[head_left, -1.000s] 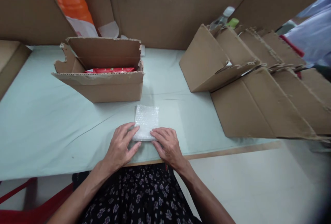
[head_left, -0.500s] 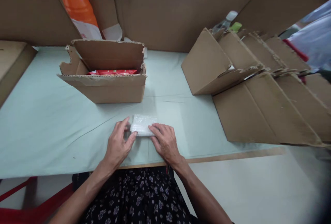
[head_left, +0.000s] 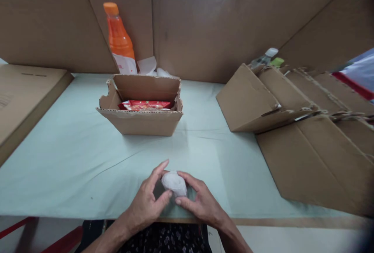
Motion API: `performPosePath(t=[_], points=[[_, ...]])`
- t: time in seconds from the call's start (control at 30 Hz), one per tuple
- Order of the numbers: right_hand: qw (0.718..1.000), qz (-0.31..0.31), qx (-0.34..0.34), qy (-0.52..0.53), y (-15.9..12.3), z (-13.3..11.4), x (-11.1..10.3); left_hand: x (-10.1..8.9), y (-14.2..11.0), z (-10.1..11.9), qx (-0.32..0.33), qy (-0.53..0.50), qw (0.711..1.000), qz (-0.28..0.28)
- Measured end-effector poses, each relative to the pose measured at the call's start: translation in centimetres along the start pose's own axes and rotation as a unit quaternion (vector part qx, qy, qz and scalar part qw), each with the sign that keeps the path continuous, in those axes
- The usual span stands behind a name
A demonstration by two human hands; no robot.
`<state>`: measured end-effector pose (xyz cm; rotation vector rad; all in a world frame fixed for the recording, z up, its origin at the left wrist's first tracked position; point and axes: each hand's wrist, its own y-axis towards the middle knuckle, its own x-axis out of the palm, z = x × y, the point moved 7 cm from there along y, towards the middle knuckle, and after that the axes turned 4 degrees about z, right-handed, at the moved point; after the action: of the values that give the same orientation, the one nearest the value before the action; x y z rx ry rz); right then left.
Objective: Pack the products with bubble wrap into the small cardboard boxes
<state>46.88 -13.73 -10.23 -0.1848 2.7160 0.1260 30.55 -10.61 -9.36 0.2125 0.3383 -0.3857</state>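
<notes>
A small whitish, see-through plastic bundle [head_left: 174, 183], seemingly rolled up, is between my two hands near the table's front edge. Its rounded, layered end faces up. My left hand [head_left: 150, 194] curves round its left side, thumb at the lower edge and index finger stretched out past the top. On the other side, my right hand [head_left: 201, 198] grips it between the thumb below and the fingers above. Whether the bundle touches the cloth underneath cannot be seen.
Beyond the hands stands an open carton [head_left: 146, 124] holding red packets [head_left: 146, 105]. Behind it are an orange bottle [head_left: 119, 39] and white scraps [head_left: 147, 65]. Several divided cardboard boxes [head_left: 304, 155] stand right, with bottles [head_left: 265, 59] behind. A flat cardboard box [head_left: 32, 93] lies left.
The plastic bundle has gone from lying flat to showing its rounded end upward, with both hands closer around it. The camera view has tilted up and shifted left.
</notes>
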Motion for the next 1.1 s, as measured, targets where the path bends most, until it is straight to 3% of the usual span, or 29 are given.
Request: performPosePath(t=[0.07,0.13,0.23,0.33,0.4,0.47,0.53,0.6,0.7,0.77,0.87,1.0,1.1], points=[[1.0,-0.002,0.012,-0.007,0.7,-0.1,-0.1,-1.2,0.6,1.7,0.088,0.074,0.993,0.024],[0.999,0.019,0.005,-0.029,1.7,-0.6,-1.1,-3.8,1.9,3.6,0.162,0.152,0.972,0.077],[0.996,0.052,-0.043,-0.061,3.3,-2.6,-4.2,-8.9,4.8,6.5,0.249,0.283,0.908,0.182],[0.982,0.108,-0.098,-0.124,5.1,-5.6,-8.9,-12.9,7.8,8.2,0.291,0.386,0.839,0.249],[0.96,0.173,-0.131,-0.176,6.5,-8.1,-12.0,-14.2,9.2,8.2,0.298,0.413,0.822,0.253],[0.93,0.245,-0.16,-0.224,8.4,-11.1,-14.4,-14.4,9.5,7.8,0.303,0.412,0.825,0.241],[0.907,0.261,-0.196,-0.265,11.3,-14.2,-15.0,-14.1,9.0,7.3,0.305,0.399,0.833,0.232],[0.907,0.178,-0.24,-0.297,15.3,-17.0,-13.2,-13.8,8.3,6.9,0.304,0.385,0.84,0.231],[0.897,-0.029,-0.257,-0.358,21.1,-18.6,-7.7,-13.7,7.8,6.7,0.302,0.372,0.847,0.231],[0.863,-0.158,-0.227,-0.422,23.8,-17.8,-3.7,-13.8,7.9,6.8,0.3,0.365,0.851,0.229],[0.798,-0.306,-0.182,-0.486,25.4,-15.2,1.5,-14.1,8.2,6.7,0.299,0.354,0.857,0.225],[0.768,-0.367,-0.152,-0.503,26.1,-13.0,5.2,-14.1,8.4,6.6,0.303,0.352,0.857,0.221],[0.781,-0.366,-0.153,-0.483,26.3,-13.7,4.3,-14.3,8.2,6.6,0.306,0.353,0.851,0.239]])
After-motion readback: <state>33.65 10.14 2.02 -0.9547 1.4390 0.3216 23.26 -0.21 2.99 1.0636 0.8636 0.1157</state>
